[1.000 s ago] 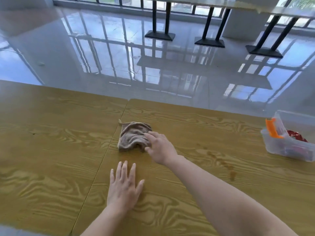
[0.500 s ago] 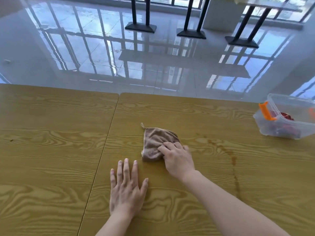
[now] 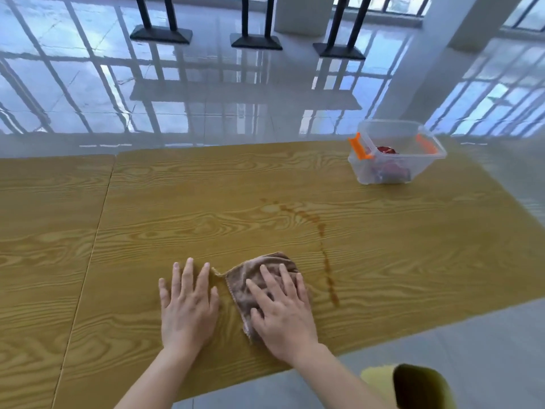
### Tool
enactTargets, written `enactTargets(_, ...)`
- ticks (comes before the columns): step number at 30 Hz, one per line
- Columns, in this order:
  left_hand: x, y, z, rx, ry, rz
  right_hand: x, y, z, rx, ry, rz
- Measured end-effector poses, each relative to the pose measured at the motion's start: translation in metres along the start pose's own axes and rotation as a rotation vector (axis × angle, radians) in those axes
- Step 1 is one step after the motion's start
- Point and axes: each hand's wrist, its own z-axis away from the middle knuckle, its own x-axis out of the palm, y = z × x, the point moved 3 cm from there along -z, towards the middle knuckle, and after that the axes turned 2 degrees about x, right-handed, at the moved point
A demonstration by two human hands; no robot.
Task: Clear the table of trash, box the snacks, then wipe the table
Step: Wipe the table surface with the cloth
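Wood-grain table [image 3: 147, 219] fills the frame as we reach the wiping step: our left hand [image 3: 188, 308] lies flat, fingers straight, beside the brown cloth [image 3: 250, 278]. Our right hand [image 3: 283, 311] presses it with spread fingers; next we judge it must sweep right across the brown streak [image 3: 323, 249], short of the snack box [image 3: 395, 156].

Presses both hands flat, palms down, side by side.
Lays left hand [image 3: 188, 308] on the bare worktop [image 3: 206, 202], fingers straight and close together, pointing to 12 o'clock, thumb lying toward 3. Spreads right hand [image 3: 283, 314] at 3 o'clock of the left, over the cloth [image 3: 250, 274], fingers fanned toward 11, near the left but apart. Reaches in with bare forearms from 6 o'clock.
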Motion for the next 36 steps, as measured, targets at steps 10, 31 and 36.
enactTargets(10,0.025,0.024,0.007,0.043,-0.022,-0.17,-0.011,0.159,0.098,0.091,0.105,0.111)
enactTargets(31,0.024,0.027,0.006,0.007,0.025,-0.185,-0.034,0.209,0.033,0.548,-0.025,0.121)
enactTargets(36,0.023,0.025,0.005,0.007,0.037,-0.176,-0.008,0.135,0.071,-0.014,-0.044,0.155)
